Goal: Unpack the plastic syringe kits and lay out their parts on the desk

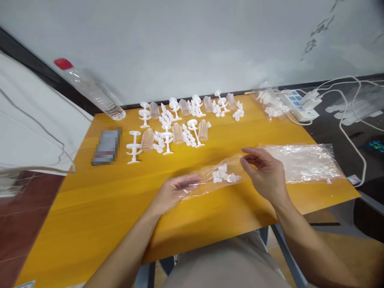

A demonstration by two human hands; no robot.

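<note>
A clear plastic bag [204, 186] with several small white pieces [222, 173] inside is stretched between my hands above the table. My left hand [177, 190] is closed on the bag's left end, its fingertips partly behind the film. At the right end, my right hand [265, 172] has thumb and forefinger close together on the bag's edge. Beyond my hands stand two rows of white plunger-like parts [134, 148], clear ribbed cylinders [177, 133] and small white nozzle-shaped pieces [189, 136].
A stack of clear bags [309, 164] lies right of my hands. A filled bag [271, 102] and a power strip [300, 106] with white cables sit at the back right. A red-capped bottle [96, 94] and a blurred phone-like object [106, 146] are at the left.
</note>
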